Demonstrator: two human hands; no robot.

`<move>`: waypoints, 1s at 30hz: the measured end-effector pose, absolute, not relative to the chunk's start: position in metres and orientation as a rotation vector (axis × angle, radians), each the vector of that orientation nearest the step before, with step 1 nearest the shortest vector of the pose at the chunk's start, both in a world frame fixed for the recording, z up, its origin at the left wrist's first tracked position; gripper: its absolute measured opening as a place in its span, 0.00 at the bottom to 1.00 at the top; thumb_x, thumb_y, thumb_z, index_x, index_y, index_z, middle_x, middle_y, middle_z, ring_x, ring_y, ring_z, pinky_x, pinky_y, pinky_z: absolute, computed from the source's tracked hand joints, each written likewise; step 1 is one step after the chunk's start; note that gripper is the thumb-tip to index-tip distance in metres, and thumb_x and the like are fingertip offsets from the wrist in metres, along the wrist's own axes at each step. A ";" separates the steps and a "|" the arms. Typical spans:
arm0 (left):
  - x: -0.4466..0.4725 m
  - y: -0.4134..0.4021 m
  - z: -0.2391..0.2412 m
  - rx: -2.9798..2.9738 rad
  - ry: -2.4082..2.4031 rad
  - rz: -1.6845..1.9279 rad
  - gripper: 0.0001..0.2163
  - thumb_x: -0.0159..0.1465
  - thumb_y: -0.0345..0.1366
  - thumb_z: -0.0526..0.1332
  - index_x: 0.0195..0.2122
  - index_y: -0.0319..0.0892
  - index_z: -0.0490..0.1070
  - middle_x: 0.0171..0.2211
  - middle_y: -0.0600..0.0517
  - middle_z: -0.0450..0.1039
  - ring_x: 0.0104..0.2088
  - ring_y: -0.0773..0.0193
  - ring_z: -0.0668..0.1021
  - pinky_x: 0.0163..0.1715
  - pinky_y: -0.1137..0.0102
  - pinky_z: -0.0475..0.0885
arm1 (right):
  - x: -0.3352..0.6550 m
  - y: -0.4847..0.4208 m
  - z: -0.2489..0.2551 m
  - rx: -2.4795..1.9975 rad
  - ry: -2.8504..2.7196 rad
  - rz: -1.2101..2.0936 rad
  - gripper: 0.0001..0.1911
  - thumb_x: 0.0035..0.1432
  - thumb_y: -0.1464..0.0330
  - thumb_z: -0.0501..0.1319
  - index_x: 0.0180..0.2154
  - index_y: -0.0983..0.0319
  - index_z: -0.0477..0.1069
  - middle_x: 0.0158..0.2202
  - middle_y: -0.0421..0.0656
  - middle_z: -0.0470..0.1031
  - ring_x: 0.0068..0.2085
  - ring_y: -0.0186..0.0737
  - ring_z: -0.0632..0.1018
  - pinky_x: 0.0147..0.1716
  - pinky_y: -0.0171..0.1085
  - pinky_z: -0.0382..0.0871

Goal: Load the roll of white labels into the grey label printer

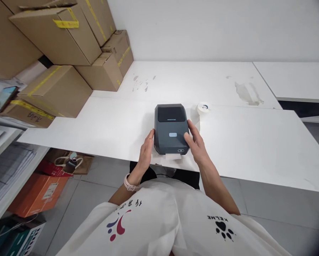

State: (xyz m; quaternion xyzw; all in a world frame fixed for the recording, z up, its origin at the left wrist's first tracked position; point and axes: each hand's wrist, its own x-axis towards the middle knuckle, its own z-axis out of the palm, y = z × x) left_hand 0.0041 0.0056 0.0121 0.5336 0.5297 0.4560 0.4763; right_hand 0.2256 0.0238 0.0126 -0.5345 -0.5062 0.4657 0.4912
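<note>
A dark grey label printer stands on the white table near its front edge, with a strip of white paper out of its front slot. My left hand is against the printer's left side, fingers together and pointing away from me. On the other side, my right hand grips the right edge, thumb on the top cover and fingers along the side. Just behind my right hand lies a roll of white paper, its loose end trailing towards the printer.
Cardboard boxes are stacked at the table's left end, with a phone-like device on one. A white wall rises behind the table. Below left are a shelf and an orange box on the floor.
</note>
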 end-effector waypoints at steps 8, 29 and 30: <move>0.009 0.062 0.042 1.346 1.039 1.361 0.30 0.73 0.59 0.47 0.70 0.50 0.62 0.74 0.49 0.60 0.74 0.51 0.61 0.73 0.54 0.58 | 0.233 0.075 0.031 -1.127 -1.374 0.888 0.41 0.68 0.38 0.40 0.75 0.47 0.46 0.78 0.36 0.48 0.78 0.47 0.50 0.76 0.53 0.47; 0.026 0.102 -0.002 1.451 1.541 0.891 0.42 0.60 0.33 0.63 0.76 0.45 0.49 0.64 0.43 0.73 0.59 0.43 0.78 0.57 0.55 0.74 | 0.206 0.128 0.068 -1.648 -2.310 0.126 0.23 0.71 0.72 0.45 0.55 0.65 0.75 0.56 0.54 0.80 0.57 0.52 0.78 0.54 0.46 0.71; 0.026 0.103 -0.004 1.453 1.550 0.900 0.42 0.59 0.31 0.62 0.75 0.45 0.50 0.64 0.44 0.73 0.60 0.43 0.78 0.58 0.54 0.74 | 0.200 0.128 0.067 -1.666 -2.509 0.190 0.22 0.70 0.74 0.46 0.56 0.66 0.75 0.57 0.56 0.79 0.58 0.53 0.78 0.55 0.46 0.70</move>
